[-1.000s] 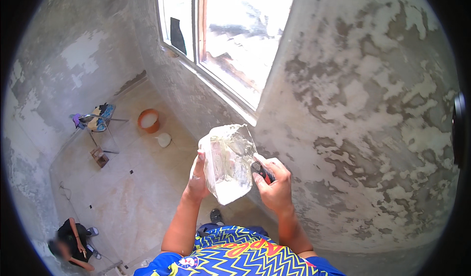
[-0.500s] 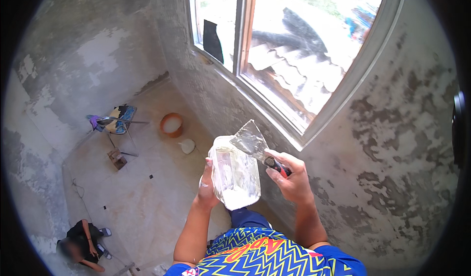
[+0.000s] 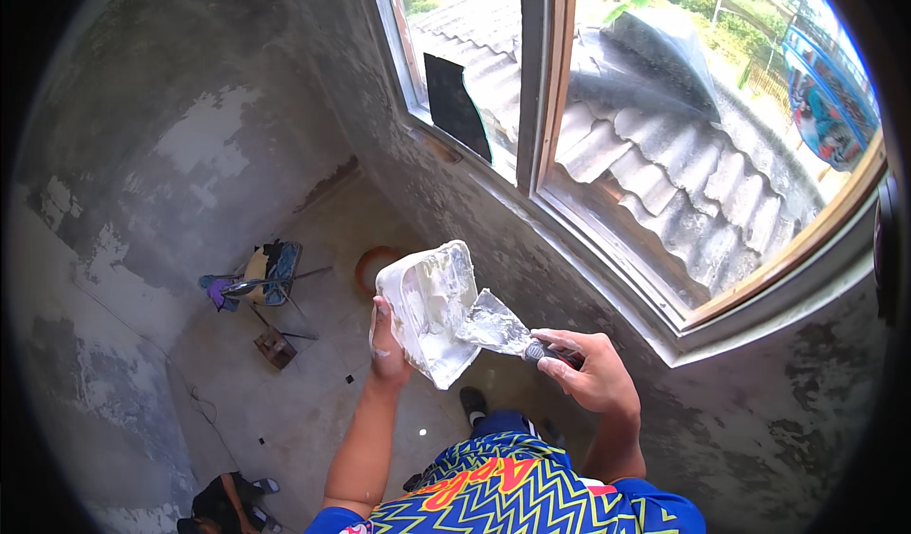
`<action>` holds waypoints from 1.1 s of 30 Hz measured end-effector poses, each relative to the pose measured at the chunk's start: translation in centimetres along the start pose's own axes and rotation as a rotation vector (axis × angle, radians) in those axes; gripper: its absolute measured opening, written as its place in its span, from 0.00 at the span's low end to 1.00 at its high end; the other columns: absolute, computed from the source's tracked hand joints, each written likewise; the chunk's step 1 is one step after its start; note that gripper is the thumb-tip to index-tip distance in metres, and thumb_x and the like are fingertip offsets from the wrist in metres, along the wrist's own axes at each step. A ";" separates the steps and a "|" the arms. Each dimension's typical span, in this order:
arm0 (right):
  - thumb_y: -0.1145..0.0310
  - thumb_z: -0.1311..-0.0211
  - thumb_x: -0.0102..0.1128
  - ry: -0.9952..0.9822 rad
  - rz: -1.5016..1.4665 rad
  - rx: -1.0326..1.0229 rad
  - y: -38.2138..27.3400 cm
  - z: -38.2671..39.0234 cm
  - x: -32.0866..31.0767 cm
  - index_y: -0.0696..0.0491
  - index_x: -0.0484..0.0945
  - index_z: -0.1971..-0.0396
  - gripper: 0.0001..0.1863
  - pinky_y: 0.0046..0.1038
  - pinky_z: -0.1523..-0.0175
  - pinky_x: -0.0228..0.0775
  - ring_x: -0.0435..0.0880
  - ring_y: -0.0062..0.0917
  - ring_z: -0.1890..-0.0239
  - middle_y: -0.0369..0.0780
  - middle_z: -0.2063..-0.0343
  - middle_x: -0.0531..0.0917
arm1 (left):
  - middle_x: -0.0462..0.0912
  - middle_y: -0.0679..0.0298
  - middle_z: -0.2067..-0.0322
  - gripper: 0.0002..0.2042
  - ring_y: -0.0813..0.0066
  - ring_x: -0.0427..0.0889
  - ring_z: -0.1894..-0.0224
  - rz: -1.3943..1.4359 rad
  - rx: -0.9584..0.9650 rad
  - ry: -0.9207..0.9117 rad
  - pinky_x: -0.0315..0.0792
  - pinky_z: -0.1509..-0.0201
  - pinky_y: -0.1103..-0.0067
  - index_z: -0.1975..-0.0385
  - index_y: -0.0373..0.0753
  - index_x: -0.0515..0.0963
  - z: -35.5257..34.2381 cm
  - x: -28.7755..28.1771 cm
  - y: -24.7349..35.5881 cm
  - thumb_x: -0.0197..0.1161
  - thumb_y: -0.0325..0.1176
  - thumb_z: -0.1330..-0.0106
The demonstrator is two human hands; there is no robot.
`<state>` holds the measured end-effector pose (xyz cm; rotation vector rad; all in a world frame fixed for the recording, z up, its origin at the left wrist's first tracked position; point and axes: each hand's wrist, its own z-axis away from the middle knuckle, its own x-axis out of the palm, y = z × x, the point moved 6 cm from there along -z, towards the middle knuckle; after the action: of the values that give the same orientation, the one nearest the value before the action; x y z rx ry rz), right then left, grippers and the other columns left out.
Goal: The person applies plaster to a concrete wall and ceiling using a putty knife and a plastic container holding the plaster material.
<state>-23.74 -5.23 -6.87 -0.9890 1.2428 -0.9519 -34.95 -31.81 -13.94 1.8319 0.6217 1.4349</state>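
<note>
Left hand [image 3: 387,352]: fingers grasping a white rectangular plastic tub [image 3: 427,311]
Right hand [image 3: 600,373]: fingers grasping a black-handled metal putty knife [image 3: 522,342]
Blade [image 3: 495,326]: at tub's right rim

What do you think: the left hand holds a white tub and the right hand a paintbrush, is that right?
The head view shows the right hand holding a putty knife, not a paintbrush; the left hand does hold a white tub.
</note>
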 end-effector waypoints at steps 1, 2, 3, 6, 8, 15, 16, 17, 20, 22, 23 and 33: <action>0.72 0.38 0.66 -0.009 -0.010 0.017 -0.2 -1.2 0.5 0.57 0.82 0.44 0.21 0.25 0.57 0.74 0.79 0.18 0.70 0.43 0.70 0.87 | 0.71 0.52 0.32 0.39 0.57 0.74 0.32 -0.016 -0.005 0.001 0.70 0.29 0.60 0.27 0.34 0.59 -1.3 -0.9 0.2 0.42 0.64 0.22; 0.72 0.37 0.66 -0.009 -0.013 0.053 -0.2 -2.5 0.9 0.58 0.82 0.44 0.21 0.25 0.57 0.75 0.79 0.18 0.69 0.43 0.70 0.87 | 0.71 0.52 0.32 0.39 0.57 0.74 0.32 -0.017 -0.008 -0.007 0.70 0.29 0.60 0.27 0.34 0.59 -2.4 -1.7 0.1 0.42 0.64 0.22; 0.72 0.37 0.66 -0.008 -0.018 0.088 -0.2 -3.7 1.3 0.58 0.82 0.44 0.21 0.25 0.56 0.75 0.79 0.18 0.69 0.44 0.70 0.87 | 0.71 0.52 0.32 0.39 0.57 0.74 0.32 -0.019 -0.011 -0.016 0.70 0.29 0.60 0.27 0.34 0.59 -3.7 -2.4 0.2 0.42 0.64 0.22; 0.72 0.37 0.66 0.019 0.032 0.088 -0.4 -6.5 2.4 0.57 0.82 0.44 0.20 0.26 0.56 0.75 0.80 0.19 0.68 0.43 0.69 0.88 | 0.72 0.53 0.34 0.36 0.59 0.76 0.34 0.037 -0.024 -0.020 0.71 0.30 0.62 0.28 0.34 0.61 -6.5 -3.9 0.2 0.44 0.62 0.22; 0.71 0.36 0.66 -0.008 0.021 0.175 -1.3 -7.5 3.1 0.57 0.82 0.44 0.20 0.27 0.55 0.75 0.80 0.21 0.68 0.45 0.67 0.89 | 0.73 0.54 0.34 0.36 0.60 0.76 0.34 0.124 -0.056 -0.025 0.72 0.31 0.63 0.29 0.34 0.61 -8.0 -4.6 0.3 0.45 0.61 0.21; 0.71 0.37 0.66 0.082 0.079 0.153 -3.6 -12.9 6.8 0.58 0.82 0.44 0.21 0.29 0.54 0.76 0.81 0.24 0.68 0.47 0.66 0.89 | 0.70 0.54 0.31 0.38 0.58 0.73 0.31 0.190 -0.109 -0.093 0.68 0.28 0.61 0.26 0.35 0.58 -13.8 -8.8 1.7 0.44 0.63 0.22; 0.71 0.37 0.66 0.099 0.097 0.139 -4.0 -13.9 7.6 0.58 0.82 0.44 0.21 0.29 0.54 0.76 0.81 0.25 0.68 0.48 0.65 0.88 | 0.69 0.54 0.31 0.39 0.58 0.72 0.31 0.200 -0.124 -0.101 0.68 0.28 0.61 0.26 0.35 0.57 -14.5 -9.5 2.3 0.44 0.63 0.22; 0.71 0.37 0.66 0.107 0.116 0.129 -4.4 -14.6 8.6 0.58 0.82 0.44 0.21 0.29 0.54 0.76 0.82 0.25 0.68 0.49 0.65 0.88 | 0.68 0.54 0.30 0.39 0.58 0.72 0.31 0.212 -0.139 -0.099 0.67 0.27 0.61 0.26 0.35 0.57 -15.0 -10.3 2.7 0.44 0.63 0.23; 0.70 0.37 0.66 0.173 0.147 0.148 -6.0 -16.9 11.5 0.58 0.82 0.45 0.20 0.32 0.52 0.77 0.86 0.34 0.65 0.51 0.64 0.87 | 0.65 0.54 0.29 0.41 0.56 0.69 0.29 0.186 -0.153 -0.078 0.65 0.26 0.59 0.24 0.38 0.55 -16.9 -13.8 4.0 0.41 0.67 0.24; 0.71 0.37 0.65 0.256 0.256 0.121 -7.2 -18.1 13.3 0.59 0.81 0.45 0.20 0.32 0.53 0.77 0.86 0.34 0.64 0.50 0.63 0.88 | 0.65 0.54 0.29 0.40 0.56 0.69 0.29 0.186 -0.144 -0.067 0.65 0.26 0.59 0.24 0.38 0.55 -17.9 -15.3 5.2 0.42 0.66 0.24; 0.72 0.37 0.65 0.303 0.309 0.092 -8.1 -19.0 14.1 0.59 0.81 0.44 0.20 0.32 0.53 0.76 0.87 0.34 0.64 0.50 0.63 0.88 | 0.65 0.55 0.29 0.40 0.55 0.69 0.29 0.180 -0.127 -0.071 0.65 0.26 0.59 0.24 0.39 0.55 -18.9 -15.9 6.3 0.42 0.66 0.24; 0.72 0.37 0.65 0.554 0.294 -0.015 -11.2 -24.3 20.9 0.60 0.81 0.45 0.20 0.37 0.53 0.78 0.87 0.48 0.61 0.54 0.62 0.86 | 0.63 0.53 0.29 0.41 0.55 0.67 0.28 0.069 0.020 -0.072 0.66 0.27 0.59 0.26 0.36 0.55 -23.8 -19.8 12.1 0.45 0.67 0.25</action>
<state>-46.47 -30.26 -3.81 -0.5389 1.8005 -1.0142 -63.76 -48.35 -13.81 1.9287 0.5435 1.4056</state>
